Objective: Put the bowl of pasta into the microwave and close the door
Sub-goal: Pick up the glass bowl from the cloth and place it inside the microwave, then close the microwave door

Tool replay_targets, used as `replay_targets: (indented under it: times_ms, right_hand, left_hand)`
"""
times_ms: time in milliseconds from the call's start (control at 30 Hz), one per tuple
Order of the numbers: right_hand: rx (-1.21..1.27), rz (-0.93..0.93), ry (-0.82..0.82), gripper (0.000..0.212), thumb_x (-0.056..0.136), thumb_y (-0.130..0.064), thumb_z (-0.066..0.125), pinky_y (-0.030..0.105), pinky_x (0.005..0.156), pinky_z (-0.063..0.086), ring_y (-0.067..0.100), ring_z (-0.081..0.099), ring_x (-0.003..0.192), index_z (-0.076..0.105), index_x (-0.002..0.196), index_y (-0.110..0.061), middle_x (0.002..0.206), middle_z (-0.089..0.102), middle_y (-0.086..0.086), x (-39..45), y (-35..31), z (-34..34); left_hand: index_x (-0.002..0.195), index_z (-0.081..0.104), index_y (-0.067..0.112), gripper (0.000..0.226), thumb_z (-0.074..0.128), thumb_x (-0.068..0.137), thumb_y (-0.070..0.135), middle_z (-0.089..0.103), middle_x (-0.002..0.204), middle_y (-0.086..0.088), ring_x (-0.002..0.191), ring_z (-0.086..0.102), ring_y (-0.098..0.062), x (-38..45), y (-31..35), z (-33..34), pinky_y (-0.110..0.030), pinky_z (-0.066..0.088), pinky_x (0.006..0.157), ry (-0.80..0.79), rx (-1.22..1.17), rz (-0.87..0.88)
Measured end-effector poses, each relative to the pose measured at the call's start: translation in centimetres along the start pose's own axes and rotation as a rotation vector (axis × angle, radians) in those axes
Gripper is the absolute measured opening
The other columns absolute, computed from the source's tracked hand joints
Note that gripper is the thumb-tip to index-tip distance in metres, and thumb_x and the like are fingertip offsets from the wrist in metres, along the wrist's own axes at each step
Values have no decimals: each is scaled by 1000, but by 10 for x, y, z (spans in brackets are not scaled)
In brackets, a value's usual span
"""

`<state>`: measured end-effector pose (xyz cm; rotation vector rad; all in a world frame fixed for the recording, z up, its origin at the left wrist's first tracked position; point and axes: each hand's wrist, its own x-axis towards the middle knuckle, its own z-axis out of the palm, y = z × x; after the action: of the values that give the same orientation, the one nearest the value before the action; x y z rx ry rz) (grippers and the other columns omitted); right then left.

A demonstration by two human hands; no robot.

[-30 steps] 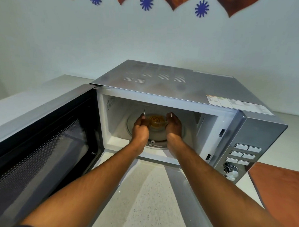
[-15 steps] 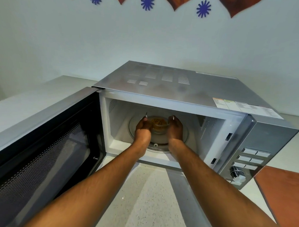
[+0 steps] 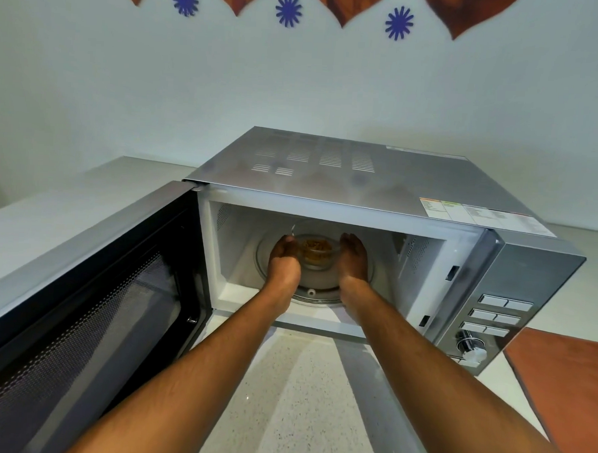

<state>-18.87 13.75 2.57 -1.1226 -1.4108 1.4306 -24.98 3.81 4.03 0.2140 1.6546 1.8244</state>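
Note:
A clear glass bowl of pasta [image 3: 317,252] sits on the round glass turntable [image 3: 319,289] inside the silver microwave [image 3: 361,181]. My left hand [image 3: 283,260] cups the bowl's left side and my right hand [image 3: 354,259] cups its right side, both reaching deep into the cavity. A thin utensil handle sticks up at the bowl's left rim. The microwave door [image 3: 82,285] stands wide open to the left, its dark mesh window facing me.
The control panel [image 3: 492,317] with buttons and a dial is on the microwave's right front. The speckled white counter [image 3: 300,397] runs beneath my forearms. A brown surface [image 3: 564,385] lies at the right. The wall stands close behind.
Both hands have stayed around the bowl on the turntable. The view has shifted so the microwave sits lower and further right in frame.

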Motion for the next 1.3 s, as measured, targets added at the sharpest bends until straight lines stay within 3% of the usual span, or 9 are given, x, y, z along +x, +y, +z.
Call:
replay_targets:
  times_ms: [133, 233, 367, 467, 633, 767, 1000, 1167, 1300]
  right_hand:
    - [25, 16, 37, 45, 106, -34, 41, 27, 101, 32, 29, 50, 135, 52, 144, -12, 149, 53, 9, -14, -7, -5]
    - [65, 51, 27, 42, 104, -39, 44, 32, 97, 36, 25, 55, 115, 57, 135, -15, 135, 60, 6, -34, -10, -10]
    - [68, 12, -19, 31, 105, -32, 45, 32, 92, 37, 17, 57, 107, 59, 131, -23, 124, 62, -3, -60, -7, -24]
    - [-20, -38, -66, 26, 106, -27, 43, 29, 83, 42, 18, 59, 99, 59, 125, -20, 103, 62, -1, -71, -7, -36]
    - [-69, -89, -136, 37, 103, -35, 49, 36, 106, 44, 22, 56, 122, 55, 137, -20, 135, 62, 1, -84, 0, -53]
    - [-25, -48, -202, 47, 101, -34, 54, 36, 108, 41, 23, 53, 131, 48, 146, -21, 144, 57, 1, -98, 1, -68]
    - [-75, -67, -324, 43, 102, -31, 54, 36, 108, 41, 27, 50, 135, 51, 143, -21, 145, 54, 2, -121, -11, -111]
    - [-171, -191, -391, 41, 103, -25, 51, 24, 86, 46, 22, 59, 112, 52, 143, -19, 136, 57, 1, -143, -27, -146]
    - [-329, -342, -423, 42, 99, -26, 59, 44, 105, 51, 28, 57, 127, 53, 141, -22, 144, 56, 4, -154, -38, -176]
  left_hand:
    - [130, 58, 23, 39, 40, 102, 44, 57, 110, 3, 114, 53, -22, -8, -4, -4, -39, 38, 103, 26, -10, 70]
    - [119, 58, 23, 31, 37, 104, 40, 59, 97, 5, 104, 52, -18, -15, -8, -4, -34, 37, 93, 38, 11, 135]
    - [123, 59, 10, 40, 34, 105, 36, 65, 113, -8, 110, 59, -25, -30, -14, -1, -31, 42, 88, 48, 66, 187]
    - [127, 56, 12, 42, 31, 106, 38, 62, 113, -3, 106, 58, -22, -43, -20, -1, -29, 41, 82, 44, 107, 218]
    - [145, 45, 15, 49, 32, 105, 40, 53, 142, -5, 131, 50, -25, -69, -25, -15, -39, 39, 106, 76, 148, 245]
    - [150, 39, 17, 51, 36, 104, 39, 44, 154, -6, 142, 42, -28, -89, -29, -34, -40, 33, 114, 123, 187, 279]
    - [151, 37, 13, 50, 38, 105, 32, 33, 161, -4, 146, 35, -26, -144, -24, -65, -40, 27, 120, 257, 317, 397]
    - [152, 34, 5, 53, 38, 105, 28, 25, 165, -8, 151, 26, -26, -192, -20, -74, -35, 19, 121, 368, 535, 500]
    - [155, 27, 3, 57, 38, 105, 28, 17, 166, -12, 154, 17, -27, -235, -26, -79, -37, 14, 122, 426, 718, 527]
